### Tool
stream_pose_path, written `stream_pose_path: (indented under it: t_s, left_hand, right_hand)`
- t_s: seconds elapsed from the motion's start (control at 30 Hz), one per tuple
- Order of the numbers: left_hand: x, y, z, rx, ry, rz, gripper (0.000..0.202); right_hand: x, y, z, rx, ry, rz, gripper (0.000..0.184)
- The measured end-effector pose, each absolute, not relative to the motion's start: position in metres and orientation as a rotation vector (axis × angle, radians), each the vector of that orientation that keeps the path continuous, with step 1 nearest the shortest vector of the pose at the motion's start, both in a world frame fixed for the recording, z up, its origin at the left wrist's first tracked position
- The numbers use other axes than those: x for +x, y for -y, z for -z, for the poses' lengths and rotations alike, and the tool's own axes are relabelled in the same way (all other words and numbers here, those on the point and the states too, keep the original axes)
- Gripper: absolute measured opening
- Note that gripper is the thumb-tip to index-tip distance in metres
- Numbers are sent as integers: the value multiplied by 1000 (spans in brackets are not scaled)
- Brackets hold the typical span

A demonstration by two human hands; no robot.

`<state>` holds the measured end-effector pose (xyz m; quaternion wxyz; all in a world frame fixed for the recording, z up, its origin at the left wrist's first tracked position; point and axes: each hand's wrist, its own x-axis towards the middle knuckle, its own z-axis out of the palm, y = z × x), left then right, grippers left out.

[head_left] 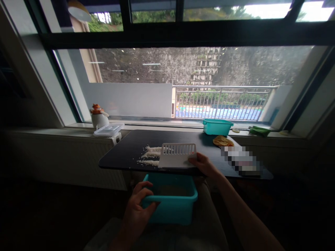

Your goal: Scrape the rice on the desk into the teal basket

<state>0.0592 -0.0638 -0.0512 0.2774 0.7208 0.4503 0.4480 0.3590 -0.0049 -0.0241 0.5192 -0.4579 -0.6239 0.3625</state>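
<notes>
My right hand (205, 163) grips the right edge of a white slotted plastic scraper (178, 158), which rests on the dark tabletop with its row of slots toward the window. White rice-like grains (151, 153) lie in streaks just left of the scraper, some showing through its slots. Below the table's front edge, a turquoise plastic bin (171, 209) sits by my lap. My left hand (141, 200) is closed on the bin's left rim, thumb outside and fingers over the edge. The inside of the bin is dim, so its contents cannot be made out.
On the dark table (117, 153), a yellow cloth (223, 141) lies at the right beside a blurred-out object (242, 162). Along the sill stand a second turquoise bin (218, 127), a green cloth-like item (259, 130) and a white pot (99, 120). A clear plastic lid (108, 129) rests at the left.
</notes>
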Motion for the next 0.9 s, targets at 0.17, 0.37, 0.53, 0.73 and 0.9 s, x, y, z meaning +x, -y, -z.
stream_pose_path:
  t_s: [0.17,0.37,0.53,0.73,0.9]
  left_hand:
    - [59,65,49,1916,-1215,-1204,15]
    - [59,63,51,1929,-1217,-1199,13]
    - [58,63,50,1933,-1217,-1204,15]
    - [57,64,49,1922,-1226,-1222,13]
    - [55,64,50,1936,-1234,-1226,12]
  right_hand:
    - [352,11,21,-1085,1509,-910,32]
    - [355,16,20,-1073,1505,-893,31]
    - [353,7,23,-1082,1478,-832,30]
    - [342,9,19,-1066,1494,-855,32]
    - [342,0,20,-1087,1472,-832,31]
